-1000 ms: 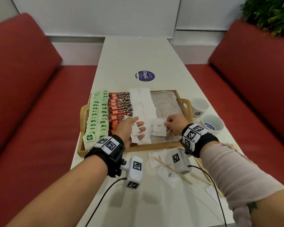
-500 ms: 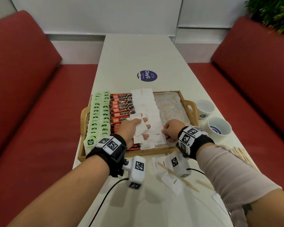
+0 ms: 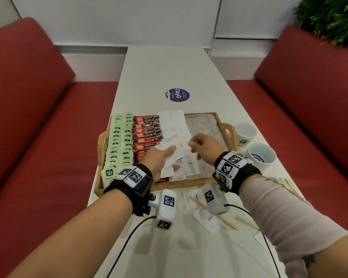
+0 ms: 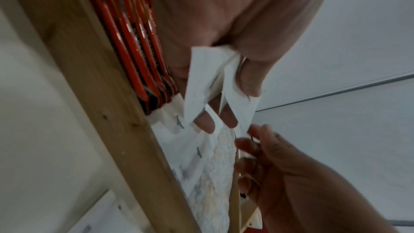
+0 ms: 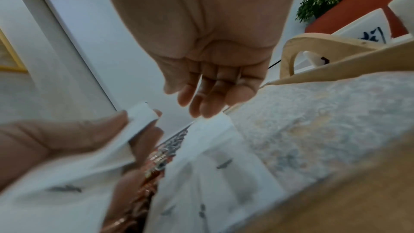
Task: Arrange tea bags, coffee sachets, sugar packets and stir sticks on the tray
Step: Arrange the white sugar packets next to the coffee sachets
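Evidently the left hand pinches spare sugar packets mid-frame as a ready supply over the tray. The right hand, its grip loosely curled and empty, hovers beside them, probably to draw the next.

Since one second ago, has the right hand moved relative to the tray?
Yes. The right hand has left the tray's near rim, moving toward the far rim.

Light wooden tray: matt, visible grain. White paper sugar packets: matt. Orange coffee sachets: glossy foil. White ceramic cups: glazed.
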A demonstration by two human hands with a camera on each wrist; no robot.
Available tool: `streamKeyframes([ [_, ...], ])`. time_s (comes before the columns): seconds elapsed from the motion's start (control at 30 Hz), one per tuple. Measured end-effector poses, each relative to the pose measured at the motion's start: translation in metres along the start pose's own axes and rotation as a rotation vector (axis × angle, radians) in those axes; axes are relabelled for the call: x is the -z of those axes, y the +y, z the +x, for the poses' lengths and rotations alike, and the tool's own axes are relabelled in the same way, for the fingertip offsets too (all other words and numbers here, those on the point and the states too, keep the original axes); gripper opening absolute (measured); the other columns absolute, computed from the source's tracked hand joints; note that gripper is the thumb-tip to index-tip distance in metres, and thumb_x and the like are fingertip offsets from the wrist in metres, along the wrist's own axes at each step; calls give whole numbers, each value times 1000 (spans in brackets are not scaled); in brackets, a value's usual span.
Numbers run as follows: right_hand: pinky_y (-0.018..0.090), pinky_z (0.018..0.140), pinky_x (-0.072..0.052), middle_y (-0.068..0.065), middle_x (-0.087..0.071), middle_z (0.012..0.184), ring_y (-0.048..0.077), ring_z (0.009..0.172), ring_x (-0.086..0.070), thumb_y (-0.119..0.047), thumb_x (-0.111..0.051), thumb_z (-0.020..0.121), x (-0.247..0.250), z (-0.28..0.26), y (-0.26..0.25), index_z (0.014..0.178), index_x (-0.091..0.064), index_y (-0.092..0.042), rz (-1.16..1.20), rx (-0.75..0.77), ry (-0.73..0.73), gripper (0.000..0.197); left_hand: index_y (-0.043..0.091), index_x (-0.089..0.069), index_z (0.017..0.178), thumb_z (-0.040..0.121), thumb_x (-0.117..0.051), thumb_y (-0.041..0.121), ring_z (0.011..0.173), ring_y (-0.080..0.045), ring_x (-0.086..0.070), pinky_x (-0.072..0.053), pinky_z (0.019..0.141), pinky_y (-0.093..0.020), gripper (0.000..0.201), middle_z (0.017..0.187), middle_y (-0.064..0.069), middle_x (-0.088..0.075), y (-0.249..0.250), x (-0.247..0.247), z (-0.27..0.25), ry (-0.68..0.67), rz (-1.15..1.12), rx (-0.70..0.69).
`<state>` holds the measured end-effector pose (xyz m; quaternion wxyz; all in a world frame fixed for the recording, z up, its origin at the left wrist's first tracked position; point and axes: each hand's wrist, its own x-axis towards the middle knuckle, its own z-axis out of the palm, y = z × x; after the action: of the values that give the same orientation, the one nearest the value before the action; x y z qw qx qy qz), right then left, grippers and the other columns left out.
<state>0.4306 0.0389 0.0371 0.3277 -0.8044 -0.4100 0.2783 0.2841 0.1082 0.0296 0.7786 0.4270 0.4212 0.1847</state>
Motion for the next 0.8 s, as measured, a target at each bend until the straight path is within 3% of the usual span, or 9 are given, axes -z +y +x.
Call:
streamKeyframes([
  [0.07, 23, 57, -45, -4, -64, 78, 12, 62, -58, -27, -58, 93, 2, -9, -8, 85, -55, -20, 66, 36, -82, 10, 17, -60, 103, 96, -53, 12, 86, -25, -65, -56, 71, -39, 12, 103, -8, -67, -2, -5, -5, -3, 13, -4],
  [0.2, 22, 56, -46, -4, -57, 68, 11, 64, -61, -24, -69, 84, 3, -20, -12, 71, -44, -18, 13, 17, -196, 30, 12, -63, 106, 94, -56, 11, 76, -24, -65, -57, 57, -31, 14, 91, -9, -68, -3, -14, -14, -5, 35, -34],
  [0.27, 23, 56, -44, -2, -52, 64, 11, 60, -55, -20, -70, 84, 4, -23, -10, 66, -41, -17, 30, 23, -136, 34, 12, -63, 110, 92, -60, 15, 77, -24, -66, -57, 57, -31, 18, 95, -11, -69, -3, -16, -17, -7, 30, -42],
  [0.37, 29, 62, -42, -6, -47, 59, 11, 55, -45, -19, -73, 81, 7, -24, -5, 63, -48, -22, 73, 41, -15, 31, 17, -60, 114, 94, -55, 31, 84, -20, -67, -56, 67, -37, 25, 100, -7, -69, -3, -16, -21, -26, 9, -49],
  [0.5, 25, 59, -36, -5, -49, 65, 11, 60, -45, -15, -74, 77, 14, -28, -3, 63, -49, -21, 33, 77, 37, 29, 14, -55, 116, 96, -43, 45, 88, -17, -62, -53, 73, -40, 39, 101, -3, -59, -3, -15, -21, 64, -30, -59],
  [0.6, 23, 58, -40, -3, -54, 69, 12, 63, -50, -10, -69, 77, 16, -29, -3, 65, -48, -20, -7, 71, 19, 26, 17, -55, 113, 94, -50, 43, 89, -15, -62, -54, 75, -39, 32, 101, 0, -59, -4, -13, -22, 99, 39, -107],
  [0.67, 28, 66, -47, -2, -58, 71, 15, 67, -55, -8, -68, 78, 16, -29, -5, 67, -49, -21, 1, 68, -7, 26, 18, -57, 102, 93, -58, 36, 88, -15, -61, -53, 76, -38, 20, 101, 0, -61, -4, -13, -23, 87, 119, -152],
  [0.73, 33, 74, -50, 1, -62, 79, 18, 74, -60, -8, -68, 81, 17, -28, -6, 73, -54, -21, 13, 74, -32, 21, 18, -57, 99, 91, -62, 25, 85, -14, -59, -51, 70, -33, 12, 98, -1, -61, -5, -12, -23, 67, 215, -198],
  [0.8, 30, 73, -49, 1, -62, 83, 18, 78, -58, -8, -65, 84, 17, -29, -8, 84, -58, -19, 26, 97, -53, 13, 19, -57, 98, 90, -63, 12, 82, -16, -56, -47, 63, -28, 12, 87, 0, -59, -6, -11, -23, 31, 261, -216],
])
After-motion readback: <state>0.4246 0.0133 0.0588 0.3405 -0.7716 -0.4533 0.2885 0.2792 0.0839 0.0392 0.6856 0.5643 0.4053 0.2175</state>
